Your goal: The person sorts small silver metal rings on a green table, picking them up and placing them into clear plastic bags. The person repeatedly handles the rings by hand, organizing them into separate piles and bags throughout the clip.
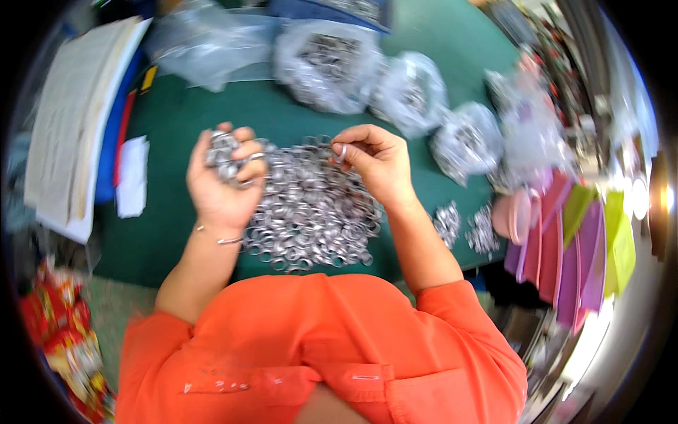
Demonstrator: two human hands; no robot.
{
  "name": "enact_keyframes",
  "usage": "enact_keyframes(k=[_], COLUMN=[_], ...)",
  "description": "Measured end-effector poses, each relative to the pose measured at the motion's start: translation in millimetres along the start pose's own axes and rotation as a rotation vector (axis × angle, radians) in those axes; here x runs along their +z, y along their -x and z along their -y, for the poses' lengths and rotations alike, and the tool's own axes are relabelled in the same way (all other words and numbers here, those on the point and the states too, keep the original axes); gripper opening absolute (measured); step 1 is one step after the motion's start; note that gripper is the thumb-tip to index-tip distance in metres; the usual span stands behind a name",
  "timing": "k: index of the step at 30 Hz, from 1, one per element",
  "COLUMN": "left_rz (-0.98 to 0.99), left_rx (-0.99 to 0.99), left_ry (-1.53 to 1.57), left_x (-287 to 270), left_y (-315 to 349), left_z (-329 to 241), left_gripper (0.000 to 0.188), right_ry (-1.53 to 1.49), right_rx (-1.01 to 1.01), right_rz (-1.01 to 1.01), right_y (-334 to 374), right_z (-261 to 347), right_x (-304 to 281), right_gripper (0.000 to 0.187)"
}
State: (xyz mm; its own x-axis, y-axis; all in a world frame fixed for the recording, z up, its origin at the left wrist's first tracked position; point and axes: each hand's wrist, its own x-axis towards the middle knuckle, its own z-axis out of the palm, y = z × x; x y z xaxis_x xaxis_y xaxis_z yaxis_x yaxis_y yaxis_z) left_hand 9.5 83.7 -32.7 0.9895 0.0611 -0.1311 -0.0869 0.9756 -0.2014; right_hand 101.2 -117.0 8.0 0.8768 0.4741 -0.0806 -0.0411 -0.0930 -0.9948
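A wide heap of small silver metal rings (311, 212) lies on the green tabletop, between my two forearms. Over the heap's left edge, my left hand (227, 177) is turned palm up, its fingers curled around a clump of metal rings (223, 152). My right hand (378, 159) is above the far right part of the heap, thumb and forefinger pinching a single metal ring (341, 153).
Clear plastic bags of rings (332, 60) stand along the far side. Two small piles of metal parts (446, 224) lie to the right, near a pink cup (514, 215) and colourful bins (579, 240). Papers (81, 120) lie at the left.
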Motion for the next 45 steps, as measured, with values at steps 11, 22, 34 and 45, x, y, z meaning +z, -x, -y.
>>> enact_keyframes(k=[11,22,34,45], left_rz=[0.001,-0.011,-0.098,-0.121], left_rx=[-0.121,-0.106,-0.114,-0.104], left_ry=[-0.016,-0.061,-0.056,-0.061], left_x=[1,-8,-8,-8], left_y=[3,0,-1,0], left_z=[9,11,15,15], left_gripper=[0.017,0.021,0.025,0.025], right_ry=[1.110,0.775,0.612,-0.202], right_rx=[0.083,-0.264,-0.060,-0.156], right_rz=[-0.768,-0.242,-0.205,-0.225], right_y=[153,105,78,85], right_z=[-35,-24,-22,-23], right_x=[-180,-44,-24,-14], right_gripper=[0.011,0.013,0.009,0.025])
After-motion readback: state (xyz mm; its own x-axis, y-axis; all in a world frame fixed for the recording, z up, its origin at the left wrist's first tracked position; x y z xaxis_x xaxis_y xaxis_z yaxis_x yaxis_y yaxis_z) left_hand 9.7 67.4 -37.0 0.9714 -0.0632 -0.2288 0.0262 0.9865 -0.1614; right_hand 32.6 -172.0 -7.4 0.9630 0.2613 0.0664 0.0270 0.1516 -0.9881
